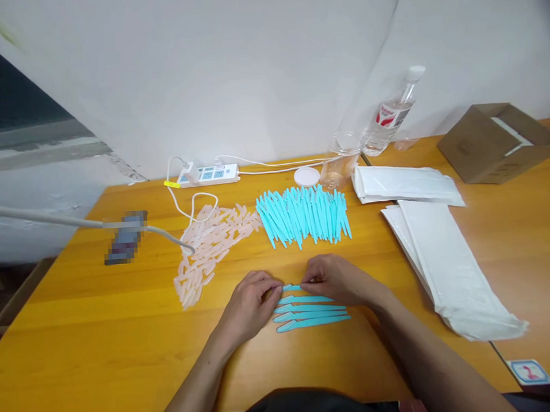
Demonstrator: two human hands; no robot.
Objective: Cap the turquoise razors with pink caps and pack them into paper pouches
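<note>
My left hand (249, 307) and my right hand (335, 280) pinch the two ends of one turquoise plastic stick (292, 287) low over the orange table (102, 338). Just nearer to me, several finished turquoise sticks (311, 315) lie side by side in a neat row. Further back a heap of turquoise sticks (303, 215) is spread out, and to its left lies a pile of pale pink caps (208, 249).
White flat bags (448, 264) are stacked at the right, another stack (405, 185) behind them. A cardboard box (499, 140), a water bottle (392, 115), a clear cup (341, 159), a power strip (207, 174) and a phone on a stand (125, 237) stand around.
</note>
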